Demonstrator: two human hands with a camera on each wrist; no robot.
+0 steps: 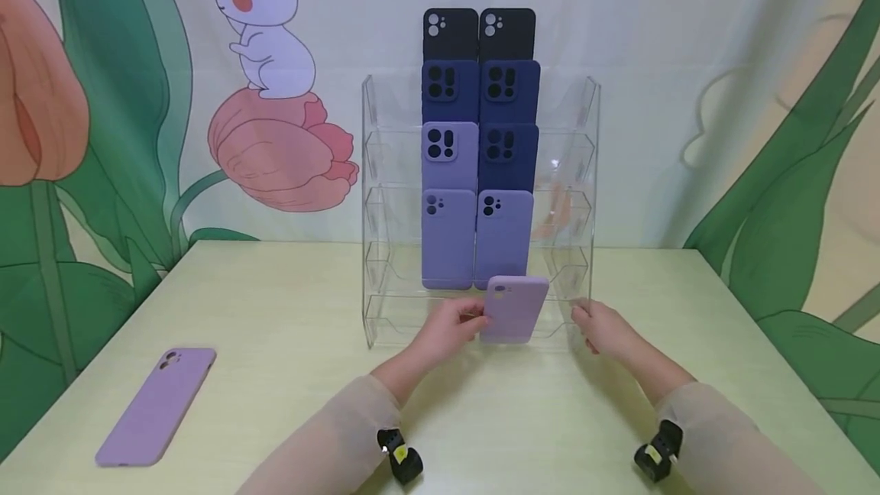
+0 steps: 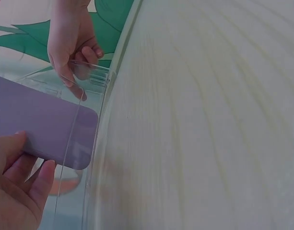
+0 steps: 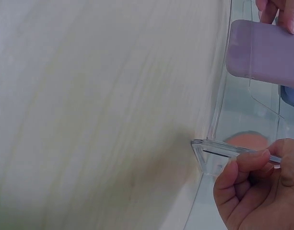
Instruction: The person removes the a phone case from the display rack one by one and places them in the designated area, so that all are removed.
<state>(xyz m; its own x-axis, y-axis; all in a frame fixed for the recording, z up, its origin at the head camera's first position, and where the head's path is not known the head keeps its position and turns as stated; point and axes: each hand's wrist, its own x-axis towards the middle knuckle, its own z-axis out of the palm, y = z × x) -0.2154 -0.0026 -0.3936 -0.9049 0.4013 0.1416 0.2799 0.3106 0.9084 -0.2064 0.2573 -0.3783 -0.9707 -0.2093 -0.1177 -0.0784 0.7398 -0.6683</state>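
Lilac case (image 1: 513, 310) sits pinched in the left hand (image 1: 450, 329) at the acrylic rack's (image 1: 374, 212) bottom tier, right hand (image 1: 605, 329) gripping the rack's side wall — I judge eight slotted, this one going in, another lilac case (image 1: 156, 406) left on the table (image 1: 289, 304).

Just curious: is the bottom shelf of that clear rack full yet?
No. The bottom shelf holds only the lilac case, gripped by the left hand.

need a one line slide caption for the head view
Left hand holds a lilac phone case at the clear acrylic rack while the right hand grips its side.
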